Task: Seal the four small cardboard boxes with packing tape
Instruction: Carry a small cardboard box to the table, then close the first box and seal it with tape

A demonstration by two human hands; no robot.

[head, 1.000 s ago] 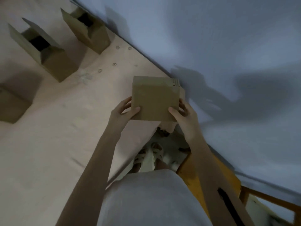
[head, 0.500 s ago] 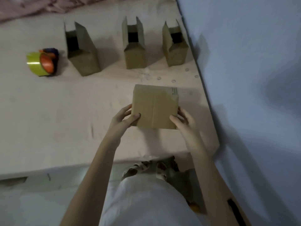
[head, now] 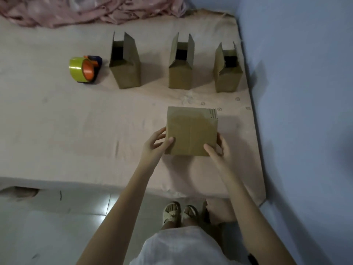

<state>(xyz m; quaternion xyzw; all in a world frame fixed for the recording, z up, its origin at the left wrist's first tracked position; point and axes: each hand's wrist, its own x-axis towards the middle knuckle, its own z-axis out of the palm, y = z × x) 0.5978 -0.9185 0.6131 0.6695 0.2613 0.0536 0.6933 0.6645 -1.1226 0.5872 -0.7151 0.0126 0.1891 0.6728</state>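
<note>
Wall: a plain pale blue wall fills the right side and meets the bed along its right edge.
Bed: a low mattress under a pinkish sheet, marked with faint stains, serves as the work surface.
Floor: pale glossy tiles lie below the near edge of the bed, and two sandalled feet stand there.
Cloth: a crumpled pink fabric is heaped along the far edge.
Held box: a closed cardboard box, flaps folded flat with a centre seam showing, sits over the near right part of the bed.
Open boxes: three stand in a row further back, flaps upright: the left box, the middle box, and the right box near the wall.
Left hand: the left hand grips the held box's left side, thumb on top.
Right hand: the right hand grips its right side, thumb on top.
Tape: a yellow-green roll in a tape dispenser lies just left of the left box.
</note>
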